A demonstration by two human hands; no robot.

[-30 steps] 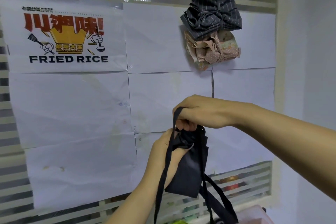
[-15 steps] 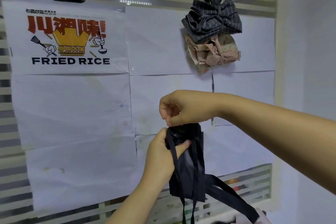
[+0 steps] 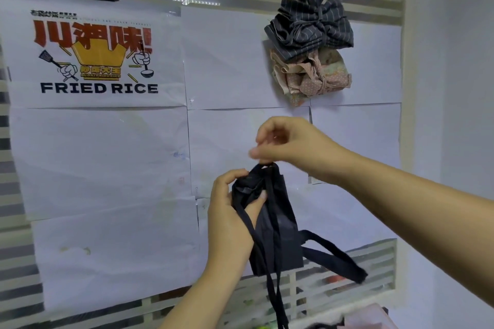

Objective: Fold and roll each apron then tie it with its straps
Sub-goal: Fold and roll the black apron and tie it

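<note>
Both grips have risen slightly: right grip pinches the strap loop atop the black apron, left grip clasps that folded bundle in mid-air. Striped apron and pink apron hang tied above; this 3rd looks only half-tied.

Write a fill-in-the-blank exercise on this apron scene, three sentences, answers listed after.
1. The left hand grips the folded dark apron, while the right hand pinches its ____ just above the fold.
2. On the wall, the striped bundle hangs directly ____ the pink dotted bundle.
3. The poster reads FRIED ____.

Missing words: strap; above; RICE
</note>
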